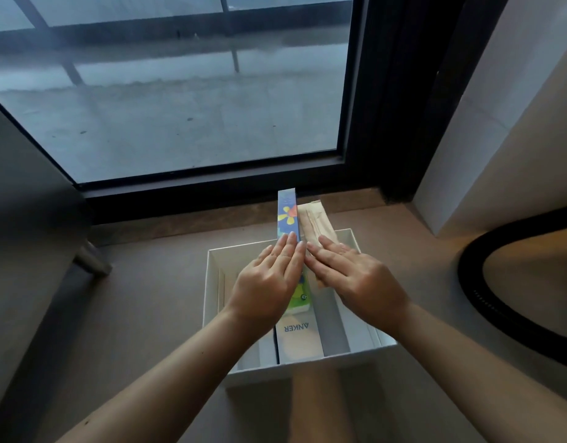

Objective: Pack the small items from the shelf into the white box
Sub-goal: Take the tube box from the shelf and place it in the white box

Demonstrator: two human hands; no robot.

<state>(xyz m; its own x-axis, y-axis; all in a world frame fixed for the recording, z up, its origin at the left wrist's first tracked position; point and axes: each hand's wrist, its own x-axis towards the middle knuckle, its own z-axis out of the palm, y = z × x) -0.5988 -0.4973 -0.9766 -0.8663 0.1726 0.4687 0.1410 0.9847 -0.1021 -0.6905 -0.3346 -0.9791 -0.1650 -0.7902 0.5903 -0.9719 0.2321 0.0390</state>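
**Head view: both hands flat on two items sticking out of the white box**

- White box (307,367) sits open on the brown surface (147,314), below the window (179,107).
- My left hand (269,279) lies flat on a long flowered carton (287,212). Fingers (287,247) are straight and close together, resting on it, not curled round it.
- My right hand (355,276) lies flat on a beige packet (310,219). Its fingers are straight too, slightly spread, pressing on top.
- Carton and packet lie side by side, touching, packet on the right. Both slant: near ends down inside the white box, far ends poking out over its far wall toward the window frame.
- The two hands' fingertips nearly meet above the seam between the two items.
- Under my wrists, flat on the box floor: a pale box marked ANKER (299,340), with other pale flat packs beside it, details unclear.
- Metal furniture leg (93,260) to the left, well apart. Black ring-shaped edge (499,314) to the right.
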